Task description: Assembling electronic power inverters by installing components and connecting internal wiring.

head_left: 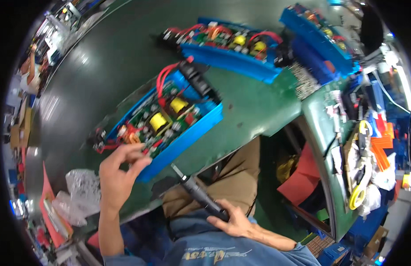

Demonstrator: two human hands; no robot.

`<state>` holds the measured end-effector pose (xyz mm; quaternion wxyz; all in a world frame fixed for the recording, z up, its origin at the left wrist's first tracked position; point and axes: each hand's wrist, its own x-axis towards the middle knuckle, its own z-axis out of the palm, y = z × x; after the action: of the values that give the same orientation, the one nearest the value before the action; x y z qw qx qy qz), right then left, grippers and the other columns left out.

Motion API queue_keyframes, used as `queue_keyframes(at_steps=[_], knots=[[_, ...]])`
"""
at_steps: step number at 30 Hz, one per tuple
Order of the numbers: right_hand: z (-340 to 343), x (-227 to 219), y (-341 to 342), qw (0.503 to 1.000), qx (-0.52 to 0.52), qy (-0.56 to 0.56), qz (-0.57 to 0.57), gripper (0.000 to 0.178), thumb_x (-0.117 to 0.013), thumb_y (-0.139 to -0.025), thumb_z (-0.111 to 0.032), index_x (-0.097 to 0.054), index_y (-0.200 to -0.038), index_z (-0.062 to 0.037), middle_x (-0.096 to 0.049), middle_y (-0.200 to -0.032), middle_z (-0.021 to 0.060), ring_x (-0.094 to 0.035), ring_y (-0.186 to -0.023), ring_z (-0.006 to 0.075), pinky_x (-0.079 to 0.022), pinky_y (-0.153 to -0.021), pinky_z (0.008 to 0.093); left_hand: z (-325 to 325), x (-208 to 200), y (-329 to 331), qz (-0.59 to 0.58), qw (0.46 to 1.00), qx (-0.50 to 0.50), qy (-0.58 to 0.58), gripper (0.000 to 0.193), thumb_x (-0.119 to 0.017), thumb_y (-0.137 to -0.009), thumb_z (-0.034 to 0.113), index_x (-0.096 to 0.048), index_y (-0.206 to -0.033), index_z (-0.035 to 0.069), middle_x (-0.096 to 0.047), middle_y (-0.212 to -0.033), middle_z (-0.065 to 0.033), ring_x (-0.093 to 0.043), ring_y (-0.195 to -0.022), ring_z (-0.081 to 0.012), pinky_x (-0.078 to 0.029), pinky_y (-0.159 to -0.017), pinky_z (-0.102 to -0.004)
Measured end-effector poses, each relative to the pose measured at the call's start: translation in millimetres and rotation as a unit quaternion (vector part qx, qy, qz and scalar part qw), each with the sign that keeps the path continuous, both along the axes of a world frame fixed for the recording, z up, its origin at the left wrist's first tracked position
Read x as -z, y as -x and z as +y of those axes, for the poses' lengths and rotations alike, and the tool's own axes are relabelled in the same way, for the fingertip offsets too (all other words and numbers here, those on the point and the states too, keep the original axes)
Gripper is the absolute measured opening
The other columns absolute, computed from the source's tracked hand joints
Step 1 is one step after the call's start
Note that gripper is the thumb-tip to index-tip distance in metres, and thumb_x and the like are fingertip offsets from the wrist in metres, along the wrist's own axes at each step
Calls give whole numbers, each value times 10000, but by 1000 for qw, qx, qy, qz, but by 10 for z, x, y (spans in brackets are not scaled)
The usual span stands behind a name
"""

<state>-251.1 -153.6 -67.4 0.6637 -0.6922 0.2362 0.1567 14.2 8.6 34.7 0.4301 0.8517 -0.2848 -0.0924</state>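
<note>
My right hand [234, 221] is wrapped round the rear of a dark electric screwdriver [197, 191], held above my lap with its metal bit pointing up and left. My left hand [121, 173] is at the near left corner of an open blue housing [187, 137], thumb and fingertips pinched beside the board's edge. Whatever is between them, if anything, is too small to tell. Inside the housing lies a green circuit board [143, 116] with two yellow-wound coils [158, 121], and red wires [163, 80] loop at its far end beside a black end piece [197, 80].
Two more blue housings with boards, one behind [232, 57] and one at the far right [320, 40], rest on the green table [245, 104]. Near the latter is a pile of small metal parts [304, 81]. Clear plastic bags [81, 190] lie left. Yellow tape rolls [358, 197] lie right.
</note>
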Motion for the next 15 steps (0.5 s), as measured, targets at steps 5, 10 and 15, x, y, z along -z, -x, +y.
queue_keyframes(at_steps=[5,10,15], knots=[[-54,-16,-40,999,-5,-40,17,506,-570,-988,-355,-536,-1358,-12,-701,-977,166,-664,-912,258,-515,-852,404,-82,48,23,-93,992,43,-66,128,-768,-852,11,-705,-961,-13,-688,-863,-92,-653,-747,-173,-516,-706,-282],[-22,55,-91,997,13,-53,-46,454,-368,-1067,-351,-528,-1353,-37,-658,-861,159,-637,-766,297,-480,-756,401,-122,72,49,-194,968,78,-137,121,-735,-860,-20,-716,-979,-17,-680,-1012,-115,-661,-943,-230,-510,-849,-318],[-32,42,-199,996,17,-47,-68,449,-359,-1080,-355,-532,-1321,-17,-588,-749,180,-597,-643,319,-444,-652,417,-194,137,31,-243,947,74,-194,109,-751,-845,15,-739,-952,-2,-648,-1242,-101,-627,-1074,-245,-482,-951,-363]])
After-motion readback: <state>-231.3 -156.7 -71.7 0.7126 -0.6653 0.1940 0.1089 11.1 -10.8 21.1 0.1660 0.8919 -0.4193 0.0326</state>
